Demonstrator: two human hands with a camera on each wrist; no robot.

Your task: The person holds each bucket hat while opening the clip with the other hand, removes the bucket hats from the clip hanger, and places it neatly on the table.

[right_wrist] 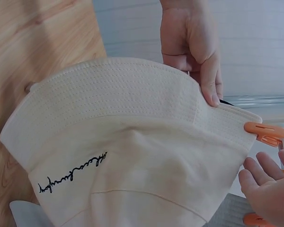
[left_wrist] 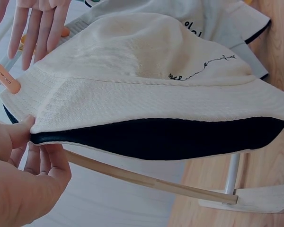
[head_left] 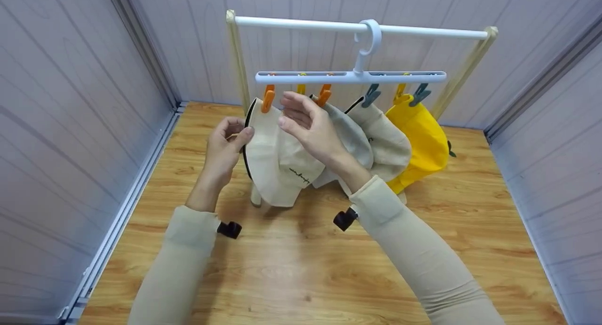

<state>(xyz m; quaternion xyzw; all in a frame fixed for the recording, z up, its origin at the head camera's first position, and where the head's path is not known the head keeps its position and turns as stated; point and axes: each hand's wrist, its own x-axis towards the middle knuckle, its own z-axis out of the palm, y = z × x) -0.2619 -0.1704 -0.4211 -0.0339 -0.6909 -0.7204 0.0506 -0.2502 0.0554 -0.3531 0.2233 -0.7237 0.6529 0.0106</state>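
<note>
A cream bucket hat (head_left: 263, 155) with dark lining and black stitched lettering hangs by its brim from an orange clip (head_left: 268, 99) at the left of a white hanger (head_left: 320, 77). My left hand (head_left: 225, 144) pinches the brim's left edge between thumb and fingers, as the left wrist view shows closely. On the hat's other side, my right hand (head_left: 310, 127) is held with fingers extended and nothing in its grasp. Its fingertips (right_wrist: 248, 177) are beside the hat, just below the orange clip in the right wrist view.
Farther right hang a grey hat (head_left: 350, 132), another cream hat (head_left: 385, 137) and a yellow hat (head_left: 423, 141), on orange, yellow and grey clips. The hanger hooks over a white rail (head_left: 305, 23) on a wooden frame. Pale panel walls (head_left: 70, 127) enclose the wood-look floor (head_left: 282, 268).
</note>
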